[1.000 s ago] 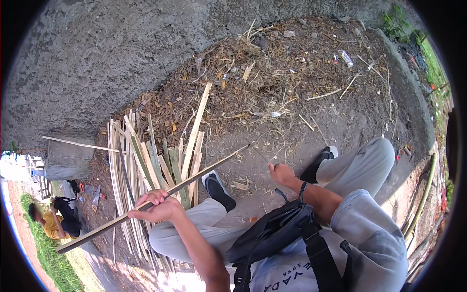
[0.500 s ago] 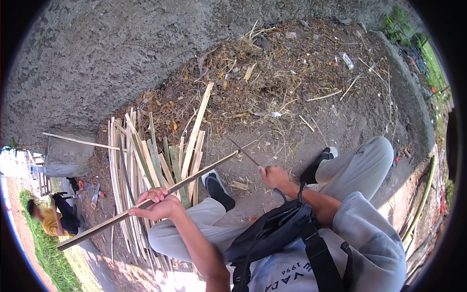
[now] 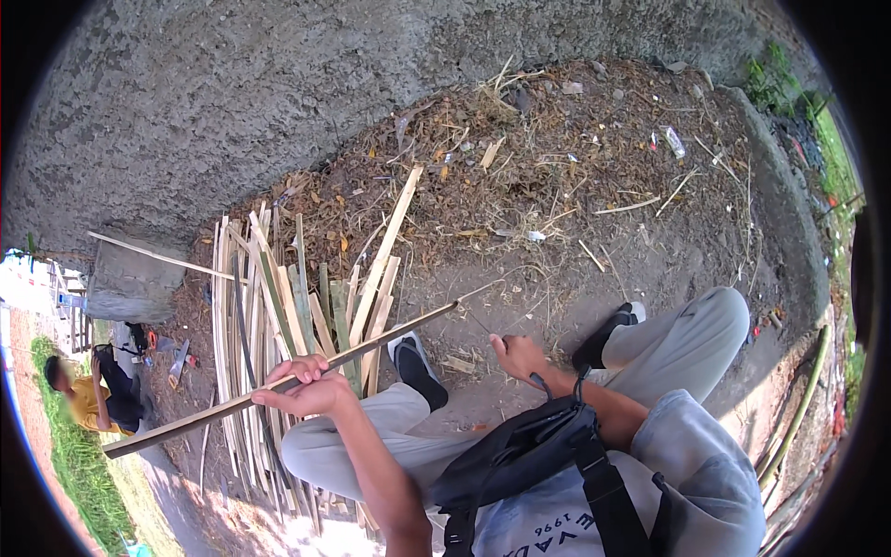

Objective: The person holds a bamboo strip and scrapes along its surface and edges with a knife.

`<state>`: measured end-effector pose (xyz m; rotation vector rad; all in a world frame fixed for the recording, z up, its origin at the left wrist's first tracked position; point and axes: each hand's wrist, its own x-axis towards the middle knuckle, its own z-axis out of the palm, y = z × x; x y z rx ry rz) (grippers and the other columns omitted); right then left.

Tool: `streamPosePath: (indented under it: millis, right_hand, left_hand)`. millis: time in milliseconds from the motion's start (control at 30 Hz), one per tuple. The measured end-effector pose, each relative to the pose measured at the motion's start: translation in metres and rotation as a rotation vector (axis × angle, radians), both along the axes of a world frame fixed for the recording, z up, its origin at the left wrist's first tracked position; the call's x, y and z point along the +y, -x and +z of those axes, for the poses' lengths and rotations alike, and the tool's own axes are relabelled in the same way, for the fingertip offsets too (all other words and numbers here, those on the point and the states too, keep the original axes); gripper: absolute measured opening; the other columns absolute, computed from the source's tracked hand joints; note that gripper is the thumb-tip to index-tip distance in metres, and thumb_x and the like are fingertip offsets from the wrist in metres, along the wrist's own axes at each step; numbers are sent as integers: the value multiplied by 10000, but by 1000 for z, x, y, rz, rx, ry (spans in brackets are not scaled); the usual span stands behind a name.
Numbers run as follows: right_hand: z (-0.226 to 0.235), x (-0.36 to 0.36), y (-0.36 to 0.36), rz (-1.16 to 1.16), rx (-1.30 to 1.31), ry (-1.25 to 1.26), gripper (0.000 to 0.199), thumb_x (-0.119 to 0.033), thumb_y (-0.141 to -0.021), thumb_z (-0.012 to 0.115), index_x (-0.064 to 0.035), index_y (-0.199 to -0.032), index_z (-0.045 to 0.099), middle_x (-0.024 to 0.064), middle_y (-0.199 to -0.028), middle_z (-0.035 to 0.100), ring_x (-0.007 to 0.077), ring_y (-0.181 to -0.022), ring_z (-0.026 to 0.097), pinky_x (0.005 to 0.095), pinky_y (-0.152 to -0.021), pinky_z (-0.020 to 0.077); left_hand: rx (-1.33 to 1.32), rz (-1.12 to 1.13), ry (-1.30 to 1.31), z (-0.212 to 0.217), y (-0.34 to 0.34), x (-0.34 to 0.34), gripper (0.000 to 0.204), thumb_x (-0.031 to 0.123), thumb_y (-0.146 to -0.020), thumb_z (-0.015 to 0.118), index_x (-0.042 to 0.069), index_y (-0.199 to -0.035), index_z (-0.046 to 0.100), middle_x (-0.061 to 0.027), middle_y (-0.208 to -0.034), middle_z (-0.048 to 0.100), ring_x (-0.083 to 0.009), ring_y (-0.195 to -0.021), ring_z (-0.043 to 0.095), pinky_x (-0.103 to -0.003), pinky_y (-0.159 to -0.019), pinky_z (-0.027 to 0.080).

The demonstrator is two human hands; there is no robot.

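Directions were read from the view's centre, twelve o'clock at the top. A bamboo strip (image 3: 394,335) was held aslant from eight o'clock almost to centre, pinched between the curled fingers and thumb of the left hand (image 3: 314,390) at eight o'clock. The right hand (image 3: 522,359), between four and five o'clock, was closed around the lower end of a thin blade (image 3: 480,323); any handle was hidden. The blade's tip lay by the strip's inner end; contact could not be told. Loose bamboo slats (image 3: 295,302) were heaped at nine o'clock; the left shoe (image 3: 416,373) was noted between six and seven. It was judged that the strip could be twisted by blade pressure, being gripped by one hand only, and that a skid off its narrow edge could endanger shoe or fingers.
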<state>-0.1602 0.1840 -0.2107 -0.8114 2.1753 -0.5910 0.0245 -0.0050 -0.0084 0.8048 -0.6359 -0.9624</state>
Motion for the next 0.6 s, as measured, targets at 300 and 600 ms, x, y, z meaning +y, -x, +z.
streamPosePath:
  millis: [300, 600]
  right_hand:
    - [-49, 18, 35, -163, -15, -217, 584, -468, -908, 372, 40, -904, 660, 295, -908, 619, 454, -918, 594, 500, -836, 462]
    - [-45, 14, 30, -126, -31, -220, 615, -508, -897, 366, 31, -915, 661, 291, -933, 622, 447, -968, 581, 489, -866, 452]
  left_hand:
    - [-30, 75, -6, 3, 10, 6, 695, 744, -824, 342, 79, -638, 426, 10, -451, 275, -101, -391, 282, -236, -401, 235]
    - [-33, 56, 4, 3, 7, 3, 704, 748, -823, 330, 77, -634, 422, 6, -444, 277, -107, -390, 280, -243, -403, 241]
